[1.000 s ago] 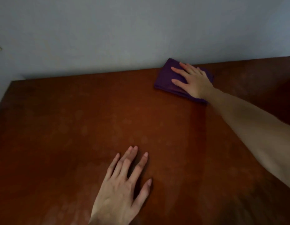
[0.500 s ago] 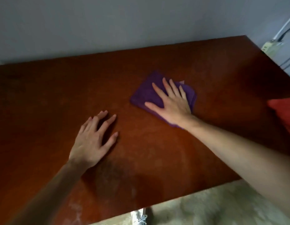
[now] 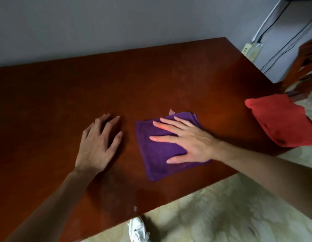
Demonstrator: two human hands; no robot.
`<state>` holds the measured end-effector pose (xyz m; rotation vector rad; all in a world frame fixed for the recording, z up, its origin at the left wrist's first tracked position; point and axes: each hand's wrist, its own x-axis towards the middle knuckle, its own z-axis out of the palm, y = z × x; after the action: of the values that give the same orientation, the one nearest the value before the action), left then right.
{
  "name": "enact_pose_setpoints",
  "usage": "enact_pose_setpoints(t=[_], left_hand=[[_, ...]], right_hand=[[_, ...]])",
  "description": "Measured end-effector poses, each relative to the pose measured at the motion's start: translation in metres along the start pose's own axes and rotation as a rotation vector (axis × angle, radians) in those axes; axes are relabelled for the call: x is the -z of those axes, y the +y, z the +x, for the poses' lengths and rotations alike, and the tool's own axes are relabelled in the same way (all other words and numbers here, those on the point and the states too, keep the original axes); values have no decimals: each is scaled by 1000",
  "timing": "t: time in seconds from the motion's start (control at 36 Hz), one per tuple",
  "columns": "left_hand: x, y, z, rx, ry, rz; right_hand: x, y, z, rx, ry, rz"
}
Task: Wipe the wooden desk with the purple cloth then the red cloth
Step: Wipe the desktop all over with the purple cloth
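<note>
Wooden desk (image 3: 151,81) against grey wall. Red cloth (image 3: 280,121) waits untouched at the desk's right edge. Purple cloth (image 3: 162,154), pressed under flat right hand (image 3: 188,142), has slid from back edge toward front: purple pass ongoing. Left hand (image 3: 99,145) rests flat, fingers spread.

Purple cloth (image 3: 162,154); red cloth (image 3: 280,119); reddish-brown wooden desk (image 3: 64,102); grey wall (image 3: 99,23); white shoe (image 3: 138,230)

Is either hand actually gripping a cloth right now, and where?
No grip. The right hand presses flat on the purple cloth, over its right half; the left hand rests on the desk.
</note>
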<state>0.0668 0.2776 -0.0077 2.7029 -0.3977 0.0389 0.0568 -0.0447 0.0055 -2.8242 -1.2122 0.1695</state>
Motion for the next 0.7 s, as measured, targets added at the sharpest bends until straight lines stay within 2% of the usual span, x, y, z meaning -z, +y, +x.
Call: enact_pose_setpoints(t=[0.08,0.25,0.42,0.58,0.7], left_hand=[[-1,-2,9,-5,-29,31],[-2,-1,8,-15,-62,48],[-3,-3,18,-50,-121,52],[-5,-6,20,-52,-137,55],[-2,-5,23,-61,-133,63]], right_hand=[[7,47,28,35,-18,0],[22,132,99,-108,18,-6],[31,189,159,-350,81,34],[40,219,208,-767,179,132],[41,216,218,-864,196,153]])
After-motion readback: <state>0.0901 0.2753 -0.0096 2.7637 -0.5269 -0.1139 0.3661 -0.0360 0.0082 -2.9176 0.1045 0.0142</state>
